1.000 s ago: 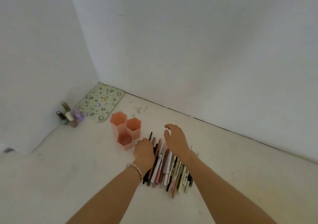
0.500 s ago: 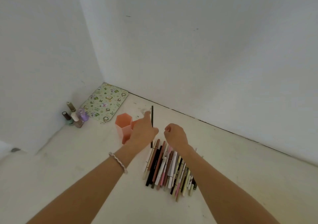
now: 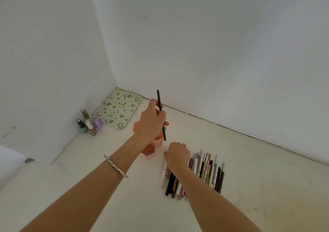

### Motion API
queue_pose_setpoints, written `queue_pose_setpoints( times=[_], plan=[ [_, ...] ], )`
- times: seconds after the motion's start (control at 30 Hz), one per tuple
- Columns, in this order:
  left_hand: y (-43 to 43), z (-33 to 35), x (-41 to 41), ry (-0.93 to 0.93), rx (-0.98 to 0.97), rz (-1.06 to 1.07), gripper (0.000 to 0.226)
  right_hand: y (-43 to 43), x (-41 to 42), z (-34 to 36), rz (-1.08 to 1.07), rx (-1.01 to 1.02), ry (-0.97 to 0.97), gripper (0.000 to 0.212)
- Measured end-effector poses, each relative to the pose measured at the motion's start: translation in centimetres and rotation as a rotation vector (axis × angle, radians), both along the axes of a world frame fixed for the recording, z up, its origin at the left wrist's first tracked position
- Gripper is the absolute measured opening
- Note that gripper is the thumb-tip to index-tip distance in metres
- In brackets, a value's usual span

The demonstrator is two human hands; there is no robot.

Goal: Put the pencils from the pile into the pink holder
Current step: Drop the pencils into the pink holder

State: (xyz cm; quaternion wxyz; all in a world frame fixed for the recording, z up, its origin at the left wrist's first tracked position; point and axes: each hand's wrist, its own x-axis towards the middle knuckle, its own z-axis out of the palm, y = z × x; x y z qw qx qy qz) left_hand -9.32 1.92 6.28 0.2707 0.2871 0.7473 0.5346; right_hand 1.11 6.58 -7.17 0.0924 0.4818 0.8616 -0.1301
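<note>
My left hand (image 3: pixel 151 123) holds a thin dark pencil (image 3: pixel 161 115) almost upright, its lower tip just above the pink holder (image 3: pixel 151 151). The holder is made of hexagonal cups and my left hand and forearm hide most of it. To its right a pile of pencils (image 3: pixel 204 171) in black, brown, pink and cream lies side by side on the white surface. My right hand (image 3: pixel 177 154) rests curled over the pile's far left end; whether it grips a pencil is hidden.
Several small nail polish bottles (image 3: pixel 89 123) stand in the left corner against the wall. A green patterned mat (image 3: pixel 118 108) lies behind the holder. White walls close in on the left and the back.
My left hand took a dark pencil from the pile, lifted it and carried it over the pink holder. My right hand stayed curled at the pile's far end.
</note>
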Motion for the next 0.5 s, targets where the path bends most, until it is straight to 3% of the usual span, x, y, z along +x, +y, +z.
queue_pose_setpoints(
  times=[0.1,0.23,0.33,0.4,0.5],
  plan=[
    [-0.3,-0.2,-0.2,0.111,0.031,0.000,0.008,-0.1,-0.1,0.5,-0.098,-0.090,0.105,0.019],
    [-0.7,-0.4,-3.2,0.275,0.088,0.126,0.003,2.1,0.0,3.4,-0.310,-0.167,0.410,0.020],
    [-1.7,-1.2,-6.3,0.184,0.144,0.192,0.048,4.6,0.1,6.8,-0.411,-0.155,0.786,0.012],
    [-2.7,-2.5,-7.6,0.279,0.112,0.207,0.081,5.6,0.0,8.9,-0.407,-0.135,1.019,0.007],
    [-3.5,-4.2,-8.1,0.421,0.035,0.203,0.079,5.6,-0.6,11.0,-0.317,-0.030,1.196,0.027]
  ],
)
